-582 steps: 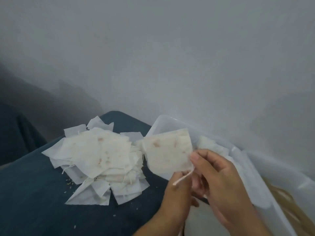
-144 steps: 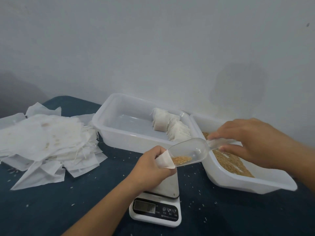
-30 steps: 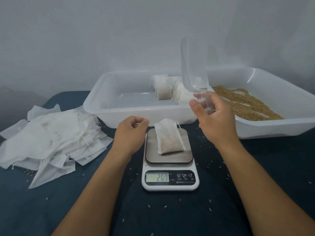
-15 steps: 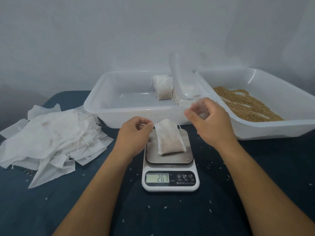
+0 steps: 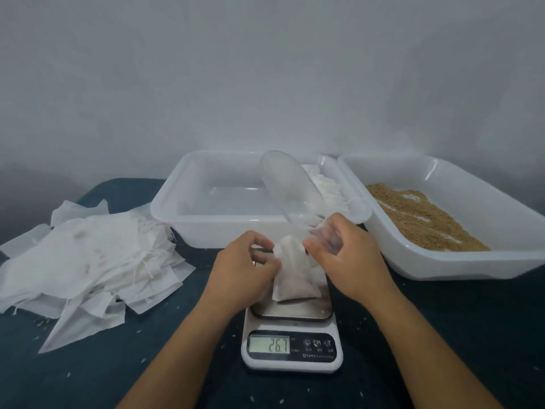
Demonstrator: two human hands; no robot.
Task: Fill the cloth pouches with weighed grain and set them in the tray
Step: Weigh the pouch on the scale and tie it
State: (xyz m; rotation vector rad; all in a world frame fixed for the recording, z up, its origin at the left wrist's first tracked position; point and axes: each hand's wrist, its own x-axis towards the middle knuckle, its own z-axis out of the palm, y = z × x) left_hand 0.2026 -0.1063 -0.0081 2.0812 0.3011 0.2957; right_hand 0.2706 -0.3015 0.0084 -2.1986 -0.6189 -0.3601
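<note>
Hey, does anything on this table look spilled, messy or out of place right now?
Yes. Loose grains are scattered over the dark table around the scale, apparently spilled during scooping. The empty pouches lie in a ragged heap at the left, some with brownish stains. Nothing looks broken.

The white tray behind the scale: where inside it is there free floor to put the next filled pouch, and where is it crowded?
The tray floor is bare on its left and middle. Finished pouches crowd the right end, partly hidden behind the clear scoop in the right hand. The left hand holds the pouch on the scale.
</note>
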